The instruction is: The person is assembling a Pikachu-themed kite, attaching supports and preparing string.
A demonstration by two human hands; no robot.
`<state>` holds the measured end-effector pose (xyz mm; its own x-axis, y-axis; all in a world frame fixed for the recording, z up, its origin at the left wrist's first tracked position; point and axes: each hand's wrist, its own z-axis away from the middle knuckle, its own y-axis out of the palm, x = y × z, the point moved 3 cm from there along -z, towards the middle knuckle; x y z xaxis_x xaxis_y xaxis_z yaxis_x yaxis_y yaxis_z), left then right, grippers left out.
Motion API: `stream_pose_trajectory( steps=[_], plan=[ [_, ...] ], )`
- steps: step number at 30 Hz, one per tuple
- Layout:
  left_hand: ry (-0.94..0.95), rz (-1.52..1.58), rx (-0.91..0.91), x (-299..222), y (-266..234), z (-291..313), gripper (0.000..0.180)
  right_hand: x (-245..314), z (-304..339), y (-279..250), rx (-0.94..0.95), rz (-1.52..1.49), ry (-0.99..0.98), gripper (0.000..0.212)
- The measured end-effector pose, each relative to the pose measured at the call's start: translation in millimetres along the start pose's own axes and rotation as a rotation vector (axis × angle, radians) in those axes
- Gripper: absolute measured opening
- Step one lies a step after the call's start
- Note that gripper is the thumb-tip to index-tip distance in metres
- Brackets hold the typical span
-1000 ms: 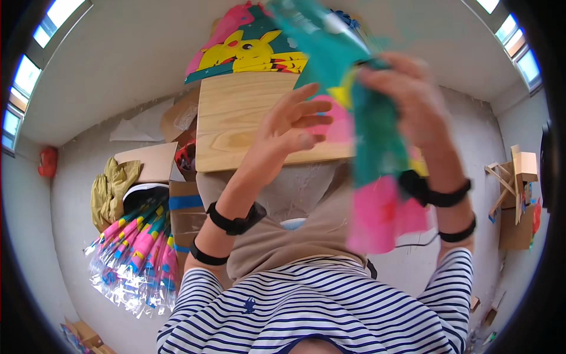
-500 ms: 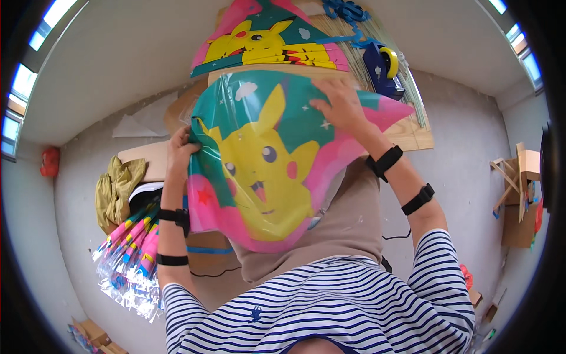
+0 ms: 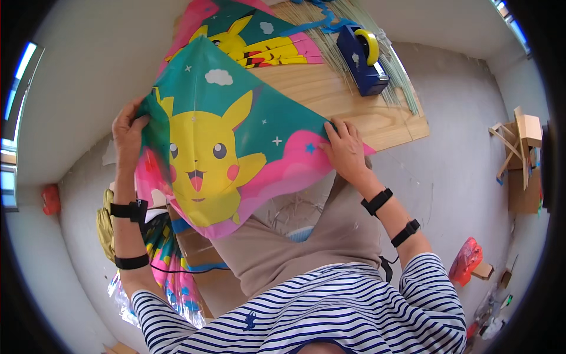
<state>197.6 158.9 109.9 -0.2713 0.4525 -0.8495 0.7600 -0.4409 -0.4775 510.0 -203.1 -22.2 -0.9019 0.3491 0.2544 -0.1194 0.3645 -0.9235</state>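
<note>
A kite sail [image 3: 198, 88], printed with a yellow cartoon figure on green and pink, is spread between my hands over my lap and the table's near edge. My left hand [image 3: 128, 133] pinches its left edge, thumb on top. At the right corner, my right hand [image 3: 348, 150] grips the edge with fingers on the printed face; its thumb is partly hidden. The sail's top point overlaps a stack of similar folded kite sails [image 3: 277, 50] at the table's far left.
On the wooden table [image 3: 318, 91] stand a blue tape dispenser [image 3: 362, 65] with yellow tape and several thin sticks [image 3: 407, 94]. Blue ribbon [image 3: 315, 23] lies behind. Rolled kites in clear bags [image 3: 171, 277] are at lower left. A red bag [image 3: 467, 259] sits on the right floor.
The sail has gone from curled and moving to spread nearly flat, shifting left. My left hand moved left; my right hand moved down to the right corner. My view has shifted too.
</note>
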Motion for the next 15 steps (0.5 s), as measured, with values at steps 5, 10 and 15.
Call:
stream_pose_trajectory(
  steps=[5, 10, 15],
  plan=[
    [0.015, -0.149, 0.007, -19.9, 23.3, -45.0, 0.039, -23.1, 14.2, -13.5, -0.035, 0.098, 0.076, 0.055],
    [0.063, -0.188, 0.041, 29.3, 46.7, -85.2, 0.036, -24.4, 10.7, -32.2, 0.013, 0.044, 0.112, 0.041],
    [0.07, -0.264, 0.069, 36.2, 76.9, -95.6, 0.033, -41.2, -41.9, -33.1, 0.0, -0.013, 0.235, 0.015]
  ],
)
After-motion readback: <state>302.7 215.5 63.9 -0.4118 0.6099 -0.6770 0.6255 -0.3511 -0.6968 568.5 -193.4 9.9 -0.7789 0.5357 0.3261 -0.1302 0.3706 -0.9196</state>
